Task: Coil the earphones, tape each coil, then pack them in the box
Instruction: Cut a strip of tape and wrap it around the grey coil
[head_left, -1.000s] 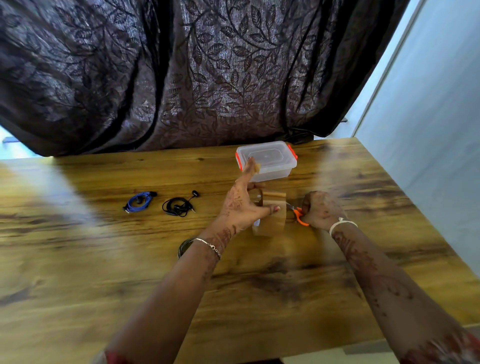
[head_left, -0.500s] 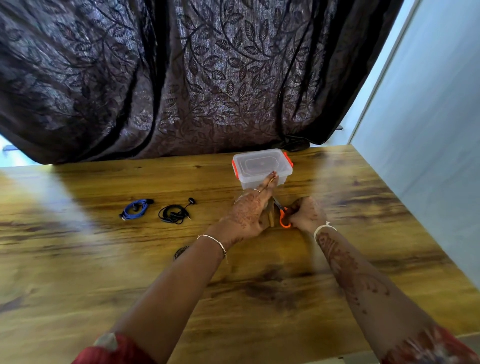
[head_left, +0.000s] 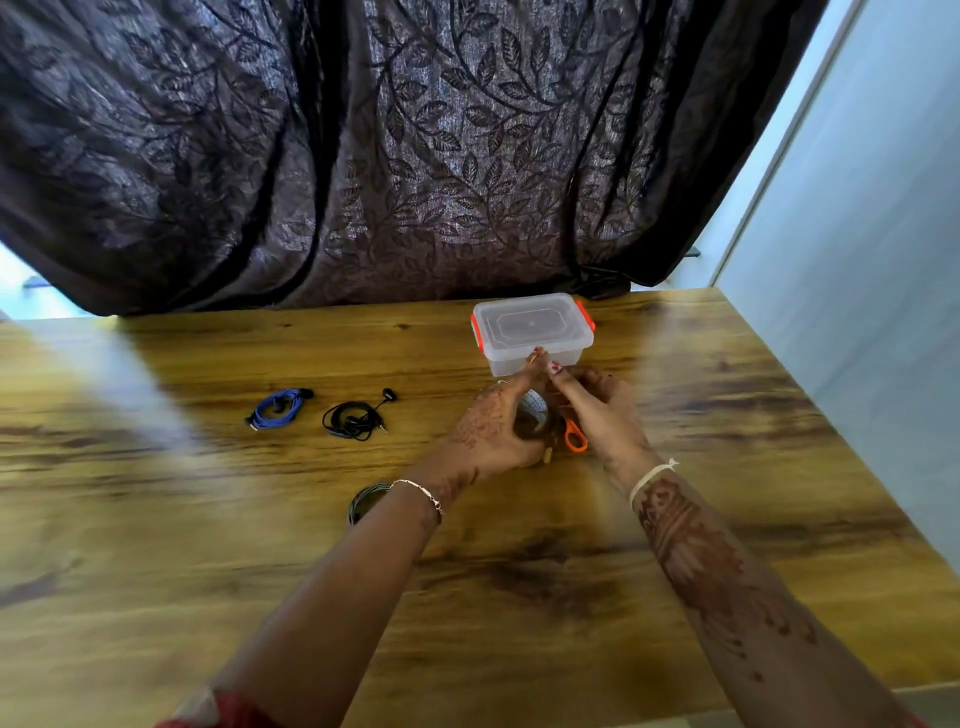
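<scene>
Tape roll (head_left: 532, 415) is gripped by the left hand (head_left: 485, 441), orange scissors (head_left: 575, 441) by the right hand (head_left: 602, 415), seemingly. Dark earphone coil (head_left: 363, 503) is parked right beside the left wrist.

Open surface (head_left: 156, 597) lies at lower left and far right of the frame. Obstacles: lidded box (head_left: 532, 332) just behind the left hand (head_left: 493, 436) and right hand (head_left: 597, 415) at centre; blue earphones (head_left: 278, 408) and black earphones (head_left: 356, 418) left of centre, apart; curtain (head_left: 415, 156) along the far edge.

Earphones (head_left: 353, 418) lie on the table (head_left: 156, 519), left of the box (head_left: 530, 325).
</scene>
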